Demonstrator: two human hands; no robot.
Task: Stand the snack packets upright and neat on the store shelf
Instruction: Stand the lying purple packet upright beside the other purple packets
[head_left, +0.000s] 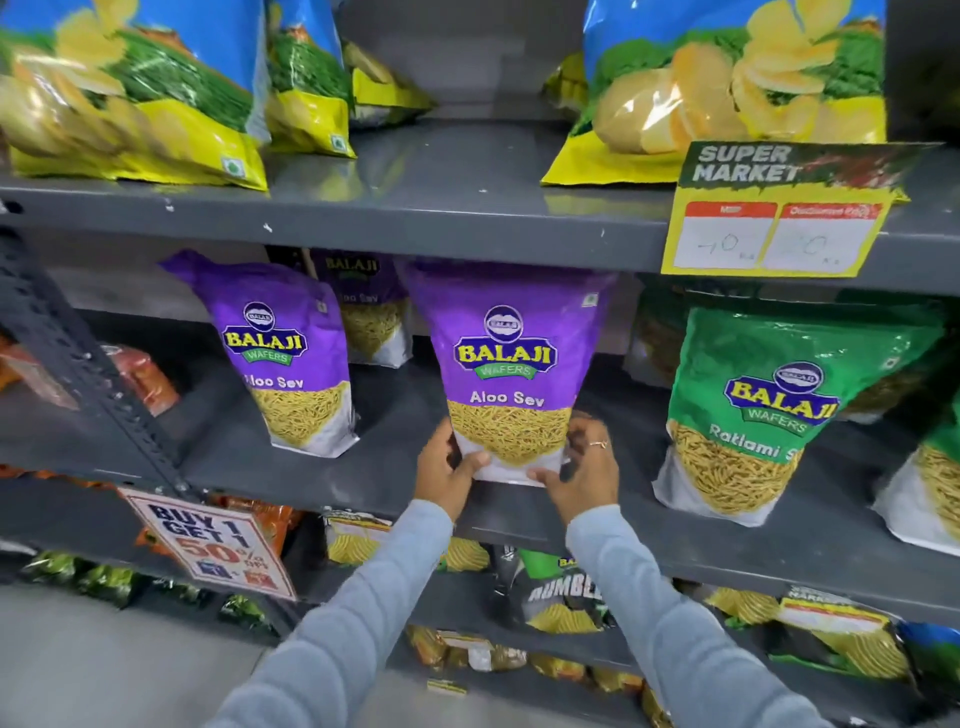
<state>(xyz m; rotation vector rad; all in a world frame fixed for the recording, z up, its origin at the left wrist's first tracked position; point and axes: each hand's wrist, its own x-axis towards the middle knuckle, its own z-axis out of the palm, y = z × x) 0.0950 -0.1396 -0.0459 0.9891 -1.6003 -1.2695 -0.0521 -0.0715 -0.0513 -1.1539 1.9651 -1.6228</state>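
held packet: a purple balaji aloo sev packet (506, 364) stands upright at the front middle of the grey middle shelf (405, 467), its base on the shelf surface.
left hand (447, 470): clamped on the packet's lower left corner, thumb across the white base, other fingers behind the pack.
right hand (584, 467): clamped on the lower right corner, thumb on the front of the base; a thin ring (598, 445) shows on one finger.
sleeves: both arms wear pale grey long sleeves (374, 597), reaching up from the bottom of the view.
neighbours: a second aloo sev packet (288, 353) stands to the left, tilted slightly, well apart from the held one; a third aloo sev packet (369, 312) stands further back between them.
right side: a green balaji ratlami sev packet (753, 410) stands near the shelf edge, leaning a little.
upper shelf: blue-and-yellow chip bags (130, 93) line the upper shelf.
signs: a yellow super market price tag (779, 213) hangs from the upper shelf edge; a buy 1 get 1 card (208, 545) hangs at lower left.
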